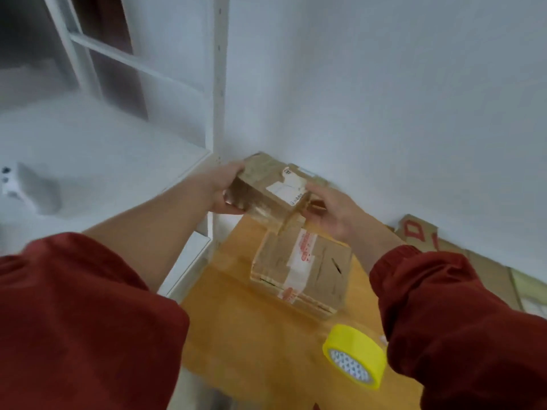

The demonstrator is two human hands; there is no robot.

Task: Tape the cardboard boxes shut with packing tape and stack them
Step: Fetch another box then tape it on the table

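I held the small cardboard box [268, 187] in the air between both hands: my left hand [222, 189] was closed around its left end, my right hand [331, 213] gripped its right end. It hung above and just behind the taped box [302, 269], which lay on the yellow-brown surface [236, 327] near the wall. The yellow tape roll [355, 355] rested on the surface beside my right sleeve [461, 321].

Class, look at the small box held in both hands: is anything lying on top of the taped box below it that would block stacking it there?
Nothing visible does. The taped box has a bare top; the yellow tape roll lies apart, nearer the camera. Left hand and right hand hold the small box just above it.
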